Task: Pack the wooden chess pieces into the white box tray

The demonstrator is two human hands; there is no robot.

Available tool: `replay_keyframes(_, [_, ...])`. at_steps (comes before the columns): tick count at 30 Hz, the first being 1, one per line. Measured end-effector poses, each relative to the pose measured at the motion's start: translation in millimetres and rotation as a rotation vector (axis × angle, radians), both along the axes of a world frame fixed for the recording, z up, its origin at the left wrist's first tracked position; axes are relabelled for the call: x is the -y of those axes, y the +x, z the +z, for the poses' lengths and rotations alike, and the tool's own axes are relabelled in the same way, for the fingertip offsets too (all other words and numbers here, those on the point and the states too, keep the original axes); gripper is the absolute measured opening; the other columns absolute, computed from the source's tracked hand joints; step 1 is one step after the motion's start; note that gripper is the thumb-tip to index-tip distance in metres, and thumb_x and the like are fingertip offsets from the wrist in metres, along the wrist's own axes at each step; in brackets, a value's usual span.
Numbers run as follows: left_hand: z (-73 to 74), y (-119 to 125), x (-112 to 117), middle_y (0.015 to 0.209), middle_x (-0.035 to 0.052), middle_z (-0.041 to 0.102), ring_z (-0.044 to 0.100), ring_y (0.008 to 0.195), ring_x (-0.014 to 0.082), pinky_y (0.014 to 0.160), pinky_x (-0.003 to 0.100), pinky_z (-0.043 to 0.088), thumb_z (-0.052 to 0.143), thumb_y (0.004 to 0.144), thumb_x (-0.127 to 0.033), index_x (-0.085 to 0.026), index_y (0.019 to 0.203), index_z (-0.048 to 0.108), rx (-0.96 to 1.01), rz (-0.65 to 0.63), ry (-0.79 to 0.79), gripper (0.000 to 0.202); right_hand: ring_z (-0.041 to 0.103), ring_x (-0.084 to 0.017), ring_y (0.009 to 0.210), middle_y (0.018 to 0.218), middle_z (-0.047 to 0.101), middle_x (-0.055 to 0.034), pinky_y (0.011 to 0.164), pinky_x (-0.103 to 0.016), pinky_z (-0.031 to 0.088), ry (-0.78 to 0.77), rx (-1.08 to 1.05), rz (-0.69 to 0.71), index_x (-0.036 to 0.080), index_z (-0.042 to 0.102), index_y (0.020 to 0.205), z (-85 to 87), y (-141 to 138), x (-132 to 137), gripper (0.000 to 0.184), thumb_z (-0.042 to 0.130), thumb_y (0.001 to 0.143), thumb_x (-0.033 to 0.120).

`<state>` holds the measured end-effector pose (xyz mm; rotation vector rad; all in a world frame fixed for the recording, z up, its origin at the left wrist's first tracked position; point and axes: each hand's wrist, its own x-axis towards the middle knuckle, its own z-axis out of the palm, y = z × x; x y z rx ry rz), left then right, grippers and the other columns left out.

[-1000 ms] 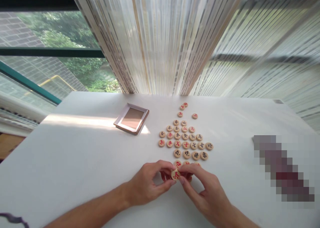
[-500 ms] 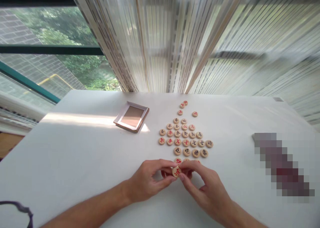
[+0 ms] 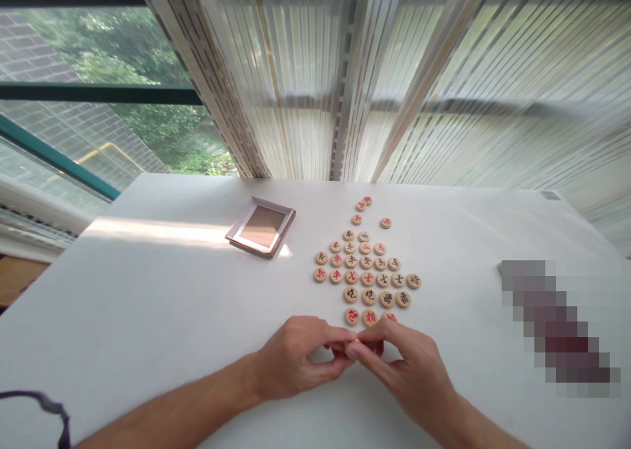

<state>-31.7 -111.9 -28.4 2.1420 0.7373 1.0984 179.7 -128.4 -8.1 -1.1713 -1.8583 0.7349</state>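
Note:
My left hand (image 3: 308,357) and my right hand (image 3: 407,363) meet fingertip to fingertip above the near side of the table. Between them they pinch one round wooden Chinese chess piece (image 3: 355,344), mostly hidden by the fingers. Just beyond the fingertips lies a row of red-marked pieces: one at the left (image 3: 351,315), a middle piece (image 3: 369,317), and a right piece (image 3: 390,318) partly covered by my right hand. Farther off, several red- and black-marked chess pieces (image 3: 365,261) lie face up in uneven rows.
An open shallow box (image 3: 236,231) rests left of the pieces on the white table (image 3: 162,304). A few red pieces (image 3: 386,223) lie apart near the back. A pixelated dark object (image 3: 557,317) is at the right. Striped curtains (image 3: 315,74) hang behind the table.
The held chess piece has turned between my fingers, so its red-marked face no longer shows. My fingertips have drawn closer together, and the view has shifted slightly.

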Motion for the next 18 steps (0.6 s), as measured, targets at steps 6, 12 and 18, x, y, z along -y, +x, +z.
replay_keyframes(6, [3.2,-1.0,-0.1,0.086,0.0027,0.077,0.072,0.070,0.0118,0.073,0.020,0.060,0.076,0.079,-0.010,-0.017,0.114,0.068,0.033,0.020,-0.150,0.036,0.067,-0.011,0.063,0.075,0.072,0.0015,0.062,-0.019,0.052,0.011,-0.008,0.077,0.022,0.067,0.093,1.4,2.3,-0.1,0.009,0.061,0.097,0.017])
replay_keyframes(12, [8.5,-1.2,-0.6,0.089,0.0033,0.079,0.072,0.070,0.0115,0.071,0.019,0.061,0.075,0.079,-0.009,-0.016,0.114,0.069,0.093,0.058,-0.299,0.036,0.069,-0.013,0.077,0.092,0.073,-0.0020,0.074,-0.022,0.055,0.023,-0.019,0.126,0.023,0.063,0.113,0.5,4.3,0.6,0.023,0.054,0.096,0.010])
replay_keyframes(18, [6.7,-2.6,-1.4,0.095,0.0051,0.080,0.074,0.075,0.0123,0.074,0.019,0.061,0.076,0.083,-0.012,-0.016,0.116,0.070,0.116,0.020,-0.380,0.034,0.066,-0.014,0.077,0.093,0.073,-0.0017,0.074,-0.023,0.056,0.033,-0.007,0.169,0.025,0.061,0.120,1.2,6.4,-0.6,0.029,0.062,0.093,0.013])
